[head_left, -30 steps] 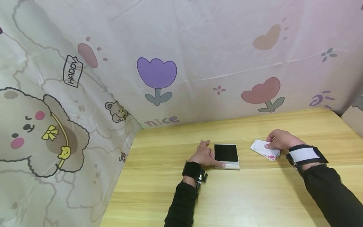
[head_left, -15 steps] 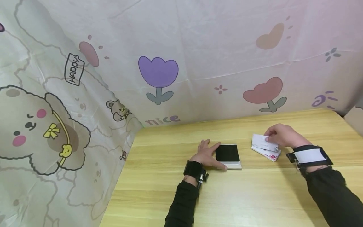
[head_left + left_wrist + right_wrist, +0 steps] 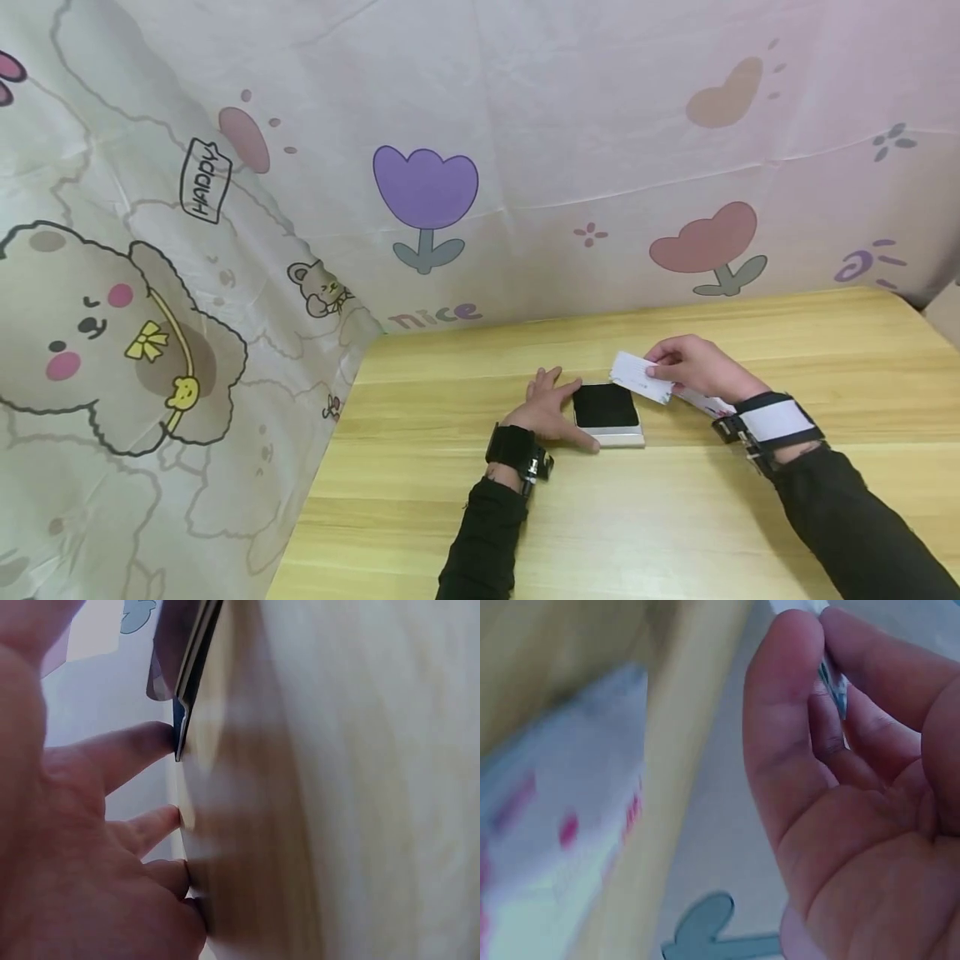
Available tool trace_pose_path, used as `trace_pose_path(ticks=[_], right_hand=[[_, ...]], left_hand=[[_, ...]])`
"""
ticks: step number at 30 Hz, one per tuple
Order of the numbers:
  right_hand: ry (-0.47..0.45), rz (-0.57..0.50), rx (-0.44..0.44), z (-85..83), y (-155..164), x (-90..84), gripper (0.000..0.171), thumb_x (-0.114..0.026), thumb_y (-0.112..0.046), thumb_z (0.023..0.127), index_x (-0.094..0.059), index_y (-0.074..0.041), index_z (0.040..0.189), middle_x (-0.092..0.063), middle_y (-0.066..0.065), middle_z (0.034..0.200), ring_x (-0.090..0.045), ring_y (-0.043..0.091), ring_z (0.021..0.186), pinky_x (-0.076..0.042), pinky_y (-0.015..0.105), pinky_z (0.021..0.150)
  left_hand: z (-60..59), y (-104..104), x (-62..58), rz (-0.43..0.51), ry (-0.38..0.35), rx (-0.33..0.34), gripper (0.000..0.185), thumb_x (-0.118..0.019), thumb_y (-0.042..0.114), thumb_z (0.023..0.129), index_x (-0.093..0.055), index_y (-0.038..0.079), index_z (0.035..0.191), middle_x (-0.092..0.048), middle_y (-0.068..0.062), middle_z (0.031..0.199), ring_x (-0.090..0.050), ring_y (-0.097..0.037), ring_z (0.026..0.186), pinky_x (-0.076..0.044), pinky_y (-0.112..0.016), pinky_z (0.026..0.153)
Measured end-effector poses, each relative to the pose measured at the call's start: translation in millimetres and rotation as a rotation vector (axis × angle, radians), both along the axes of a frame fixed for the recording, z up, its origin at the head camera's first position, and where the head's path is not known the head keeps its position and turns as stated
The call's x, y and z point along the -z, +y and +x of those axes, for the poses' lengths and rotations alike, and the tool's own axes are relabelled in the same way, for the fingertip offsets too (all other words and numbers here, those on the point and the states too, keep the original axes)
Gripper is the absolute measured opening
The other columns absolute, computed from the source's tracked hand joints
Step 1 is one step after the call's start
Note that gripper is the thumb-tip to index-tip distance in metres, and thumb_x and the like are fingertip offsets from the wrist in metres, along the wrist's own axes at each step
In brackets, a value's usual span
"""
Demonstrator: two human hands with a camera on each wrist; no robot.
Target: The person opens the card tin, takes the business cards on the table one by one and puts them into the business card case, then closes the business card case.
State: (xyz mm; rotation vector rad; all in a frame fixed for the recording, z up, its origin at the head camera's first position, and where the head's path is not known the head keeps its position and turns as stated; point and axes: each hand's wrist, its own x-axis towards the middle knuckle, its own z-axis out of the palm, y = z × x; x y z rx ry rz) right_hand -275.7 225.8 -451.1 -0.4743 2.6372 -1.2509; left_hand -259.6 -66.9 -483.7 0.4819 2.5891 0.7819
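My left hand (image 3: 542, 414) lies spread on the table at the left side of a flat, squarish black-and-silver case (image 3: 606, 406). Its thumb reaches the case's front edge and the index finger touches near the back left corner. In the left wrist view, the index fingertip meets the thin edge of the case (image 3: 184, 697). Thumb and fingers of my right hand (image 3: 701, 367) pinch a white printed card (image 3: 637, 377), tilted just above the case's right back corner. Below that hand, partly hidden, lies a white card with pink-red flowers (image 3: 708, 405); the right wrist view has it blurred.
The wooden table (image 3: 450, 517) reaches back to a pale patterned cloth (image 3: 540, 108) hung behind and along the left. Each wrist carries a strapped camera.
My right hand has lifted the white card off the flowered one and carried it left to the case. My left index finger has spread out to the case's back corner.
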Motion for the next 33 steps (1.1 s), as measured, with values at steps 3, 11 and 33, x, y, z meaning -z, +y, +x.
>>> trace_pose_path(ticks=[3, 11, 33], right_hand=[[-0.007, -0.063, -0.037, -0.4, -9.8, 3.2, 0.023, -0.069, -0.005, 0.098, -0.068, 0.01, 0.116, -0.07, 0.01, 0.096, -0.064, 0.022, 0.084, -0.061, 0.034, 0.065], [-0.037, -0.116, -0.104, -2.2, -27.2, 9.3, 0.024, -0.07, 0.001, 0.095, -0.068, 0.012, 0.116, -0.072, 0.014, 0.1, -0.066, 0.022, 0.087, -0.062, 0.036, 0.07], [0.122, 0.16, -0.207, 4.2, -55.7, 24.5, 0.019, -0.072, 0.002, 0.091, -0.079, -0.003, 0.108, -0.076, 0.011, 0.109, -0.069, 0.03, 0.103, -0.057, 0.053, 0.09]], left_hand=[[-0.5, 0.6, 0.8, -0.007, 0.004, -0.005, 0.112, -0.096, 0.05, 0.068, -0.036, 0.034, 0.162, -0.005, 0.002, 0.174, 0.009, -0.027, 0.159, -0.015, -0.065, 0.122], [0.5, 1.0, -0.3, -0.005, -0.012, -0.029, 0.113, -0.096, 0.05, 0.067, -0.036, 0.036, 0.162, -0.005, 0.002, 0.174, 0.009, -0.028, 0.159, -0.016, -0.068, 0.121], [-0.2, -0.5, 1.9, 0.004, -0.021, -0.003, 0.111, -0.093, 0.052, 0.072, -0.033, 0.034, 0.163, -0.002, 0.003, 0.174, 0.011, -0.024, 0.159, -0.015, -0.068, 0.121]])
